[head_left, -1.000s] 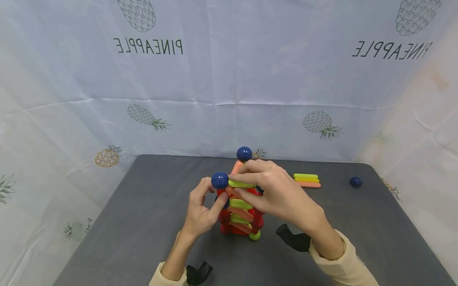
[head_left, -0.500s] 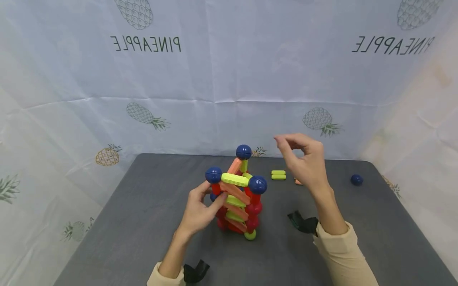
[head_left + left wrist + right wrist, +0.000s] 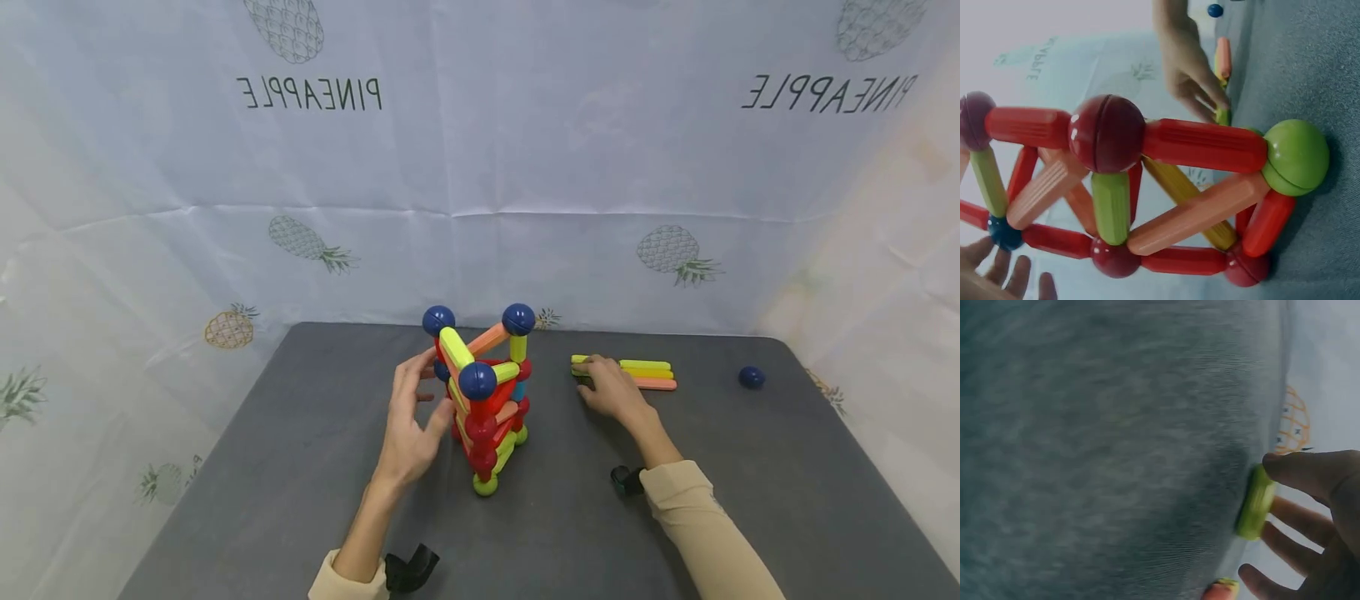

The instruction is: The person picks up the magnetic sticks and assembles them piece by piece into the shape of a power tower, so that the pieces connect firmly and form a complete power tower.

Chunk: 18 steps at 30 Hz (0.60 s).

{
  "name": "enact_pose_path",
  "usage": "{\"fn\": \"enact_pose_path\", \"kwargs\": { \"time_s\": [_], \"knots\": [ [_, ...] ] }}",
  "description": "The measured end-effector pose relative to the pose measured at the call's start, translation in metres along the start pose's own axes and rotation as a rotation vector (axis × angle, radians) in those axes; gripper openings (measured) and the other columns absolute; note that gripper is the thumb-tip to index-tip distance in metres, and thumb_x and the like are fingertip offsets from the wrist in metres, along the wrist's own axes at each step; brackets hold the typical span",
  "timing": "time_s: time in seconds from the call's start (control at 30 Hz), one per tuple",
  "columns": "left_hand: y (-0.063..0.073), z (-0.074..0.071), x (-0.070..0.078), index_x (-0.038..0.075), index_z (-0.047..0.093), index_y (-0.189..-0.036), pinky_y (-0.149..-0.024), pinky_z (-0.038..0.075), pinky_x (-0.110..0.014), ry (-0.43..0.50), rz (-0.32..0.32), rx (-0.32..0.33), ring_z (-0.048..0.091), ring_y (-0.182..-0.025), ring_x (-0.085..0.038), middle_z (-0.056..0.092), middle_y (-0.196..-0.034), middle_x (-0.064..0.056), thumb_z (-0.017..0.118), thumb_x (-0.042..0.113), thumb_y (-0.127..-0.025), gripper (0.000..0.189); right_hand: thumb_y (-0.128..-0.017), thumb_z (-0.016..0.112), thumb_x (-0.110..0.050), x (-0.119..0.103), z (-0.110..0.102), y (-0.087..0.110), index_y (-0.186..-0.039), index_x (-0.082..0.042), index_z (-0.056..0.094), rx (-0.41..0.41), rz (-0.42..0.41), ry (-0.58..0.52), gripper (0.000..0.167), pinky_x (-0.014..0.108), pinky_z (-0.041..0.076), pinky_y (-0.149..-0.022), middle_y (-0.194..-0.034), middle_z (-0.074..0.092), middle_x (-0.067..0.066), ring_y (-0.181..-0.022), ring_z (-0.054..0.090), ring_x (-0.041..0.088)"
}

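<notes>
A magnetic-stick tower (image 3: 480, 429) of red, orange and green sticks with maroon and green balls stands upright on the dark table. Dark blue balls (image 3: 477, 381) cap its top corners. Beside its left side is my left hand (image 3: 411, 429), thumb and fingers spread apart; in the left wrist view its fingertips reach a blue ball (image 3: 1005, 234) on the tower. My right hand (image 3: 611, 387) is down at the short green sticks (image 3: 579, 359) right of the tower. In the right wrist view the thumb tip meets one end of a green stick (image 3: 1256, 503), with extended fingers along its other side.
Yellow sticks (image 3: 648, 369) and an orange stick (image 3: 655, 384) lie just right of my right hand. Further right rests a loose dark blue ball (image 3: 752, 377). A pineapple-print cloth (image 3: 480, 150) hangs behind the table.
The tower has turned, so one corner faces forward. My left hand has loosened from it. My right hand left the tower's top, rose to the right, then came down at the green sticks.
</notes>
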<state>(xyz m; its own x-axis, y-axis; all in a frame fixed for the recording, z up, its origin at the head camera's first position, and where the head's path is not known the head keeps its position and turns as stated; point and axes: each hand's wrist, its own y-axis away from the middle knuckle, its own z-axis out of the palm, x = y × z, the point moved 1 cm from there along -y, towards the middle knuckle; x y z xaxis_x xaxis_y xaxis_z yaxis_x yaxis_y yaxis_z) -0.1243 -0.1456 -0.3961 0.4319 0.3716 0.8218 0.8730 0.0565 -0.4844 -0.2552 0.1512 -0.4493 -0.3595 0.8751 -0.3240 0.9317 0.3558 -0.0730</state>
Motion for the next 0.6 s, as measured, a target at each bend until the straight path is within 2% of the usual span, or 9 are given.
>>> {"fn": "enact_pose_path", "kwargs": {
  "time_s": [0.1, 0.13, 0.2, 0.33, 0.43, 0.5, 0.6],
  "knots": [
    [0.001, 0.001, 0.006, 0.009, 0.029, -0.159, -0.100, 0.044, -0.057, -0.047, 0.002, -0.109, 0.038, -0.134, -0.032, 0.033, -0.152, -0.017, 0.067, 0.071, -0.082, 0.106, -0.091, 0.072, -0.003, 0.001, 0.001, 0.001, -0.130, 0.001, 0.067, 0.007, 0.004, 0.017, 0.040, 0.058, 0.051, -0.097, -0.130, 0.063, 0.027, -0.118, 0.060, 0.047],
    [0.002, 0.002, 0.008, 0.010, 0.026, -0.161, -0.101, 0.043, -0.057, -0.058, -0.012, -0.126, 0.036, -0.135, -0.032, 0.030, -0.154, -0.016, 0.069, 0.074, -0.078, 0.113, -0.090, 0.072, -0.001, 0.001, 0.001, 0.001, -0.130, 0.001, 0.068, 0.008, 0.009, 0.016, 0.040, 0.056, 0.052, -0.094, -0.128, 0.064, 0.027, -0.115, 0.061, 0.046],
    [0.002, 0.003, 0.011, 0.012, 0.022, -0.162, -0.102, 0.042, -0.060, -0.067, -0.033, -0.139, 0.034, -0.139, -0.033, 0.028, -0.156, -0.015, 0.075, 0.070, -0.075, 0.117, -0.089, 0.073, 0.002, 0.001, 0.001, 0.001, -0.127, 0.002, 0.069, 0.012, 0.027, 0.006, 0.039, 0.054, 0.054, -0.091, -0.122, 0.066, 0.026, -0.110, 0.063, 0.044],
    [0.000, 0.004, 0.014, 0.015, 0.027, -0.161, -0.100, 0.043, -0.059, -0.074, 0.005, -0.141, 0.035, -0.137, -0.032, 0.033, -0.157, -0.014, 0.080, 0.054, -0.077, 0.107, -0.088, 0.072, 0.004, 0.003, 0.002, 0.002, -0.124, 0.004, 0.071, 0.013, 0.089, -0.052, 0.036, 0.053, 0.055, -0.091, -0.118, 0.071, 0.025, -0.106, 0.068, 0.041],
    [-0.003, 0.001, 0.013, 0.015, 0.031, -0.160, -0.098, 0.043, -0.054, -0.044, 0.069, -0.189, 0.037, -0.134, -0.031, 0.037, -0.160, -0.014, 0.078, 0.046, -0.080, 0.098, -0.089, 0.071, 0.003, 0.002, -0.006, 0.004, -0.122, 0.006, 0.071, 0.046, 0.094, -0.137, 0.033, 0.054, 0.056, -0.090, -0.116, 0.073, 0.026, -0.102, 0.070, 0.040],
    [-0.004, -0.001, 0.011, 0.014, 0.033, -0.160, -0.097, 0.042, -0.053, 0.011, 0.100, -0.244, 0.037, -0.134, -0.033, 0.037, -0.161, -0.015, 0.076, 0.042, -0.083, 0.092, -0.089, 0.071, 0.001, -0.004, -0.020, 0.006, -0.122, 0.006, 0.070, 0.111, 0.065, -0.218, 0.033, 0.055, 0.057, -0.088, -0.115, 0.073, 0.026, -0.099, 0.070, 0.039],
    [-0.006, -0.001, 0.006, 0.009, 0.035, -0.158, -0.107, 0.038, -0.064, 0.143, 0.113, -0.353, 0.035, -0.138, -0.035, 0.034, -0.162, -0.021, 0.070, 0.035, -0.090, 0.081, -0.089, 0.073, 0.000, -0.022, -0.056, 0.014, -0.123, 0.004, 0.071, 0.286, -0.037, -0.369, 0.034, 0.054, 0.058, -0.088, -0.113, 0.073, 0.025, -0.097, 0.071, 0.038]
  ]
}}
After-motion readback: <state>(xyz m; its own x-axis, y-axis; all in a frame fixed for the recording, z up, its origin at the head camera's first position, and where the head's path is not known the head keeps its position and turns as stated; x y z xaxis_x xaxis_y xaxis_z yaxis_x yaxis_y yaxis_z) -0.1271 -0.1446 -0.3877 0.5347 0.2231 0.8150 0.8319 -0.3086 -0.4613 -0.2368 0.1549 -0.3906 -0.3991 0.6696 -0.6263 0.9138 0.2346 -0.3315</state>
